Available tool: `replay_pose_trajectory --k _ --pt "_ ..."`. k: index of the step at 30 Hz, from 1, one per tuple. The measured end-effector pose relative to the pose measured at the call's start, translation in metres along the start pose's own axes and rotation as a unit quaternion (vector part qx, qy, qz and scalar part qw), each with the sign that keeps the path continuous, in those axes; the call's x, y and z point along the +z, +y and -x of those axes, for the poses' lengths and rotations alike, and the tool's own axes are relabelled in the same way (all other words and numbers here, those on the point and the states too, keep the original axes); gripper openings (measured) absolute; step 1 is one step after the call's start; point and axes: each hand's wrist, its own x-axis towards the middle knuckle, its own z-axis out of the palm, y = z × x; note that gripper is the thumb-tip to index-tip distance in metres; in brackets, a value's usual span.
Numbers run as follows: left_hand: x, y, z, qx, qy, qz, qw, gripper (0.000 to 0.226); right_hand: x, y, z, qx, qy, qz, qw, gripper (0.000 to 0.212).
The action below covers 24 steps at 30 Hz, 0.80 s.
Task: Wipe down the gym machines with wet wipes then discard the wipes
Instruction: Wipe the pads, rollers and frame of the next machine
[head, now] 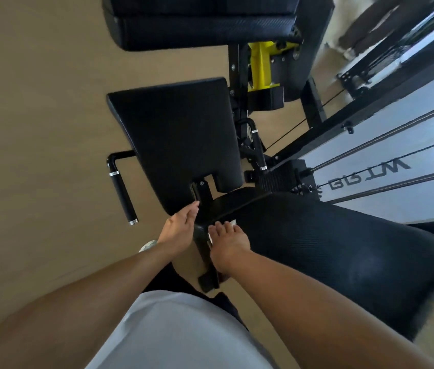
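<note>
At 6 o'clock of the seat pad (178, 134), right hand (227, 246) presses flat on wet wipe (233, 223) over the black frame bar (205, 251). Left hand (179, 226), fingers straight, rests against seat edge. Risk: wipe, mostly covered, may bunch or slip off the narrow bar.

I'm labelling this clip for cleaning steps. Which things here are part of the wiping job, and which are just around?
In the job: wet wipe under the right hand; left hand; black frame bar; seat pad.

Just around: side handle; yellow bracket; cables.
</note>
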Motion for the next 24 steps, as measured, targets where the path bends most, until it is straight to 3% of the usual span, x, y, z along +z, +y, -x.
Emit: replay_pose_trajectory --k 4,13,17,24 --pt "0.012 -0.004 0.039 0.009 0.053 0.006 0.999 0.046 0.004 -0.001 0.021 0.022 0.037 -0.002 0.999 0.084" --pt "0.054 0.002 0.142 -0.003 0.106 0.043 0.993 0.046 0.018 0.002 0.083 0.092 0.117 0.007 0.989 0.069" --pt "0.057 -0.003 0.16 -0.012 0.109 0.049 0.993 0.045 0.022 0.003 0.084 0.106 0.125 -0.013 0.986 0.058" --pt "0.015 -0.001 0.141 -0.006 0.071 0.022 0.997 0.048 0.016 0.012 0.066 0.071 0.118 -0.035 0.99 0.059"
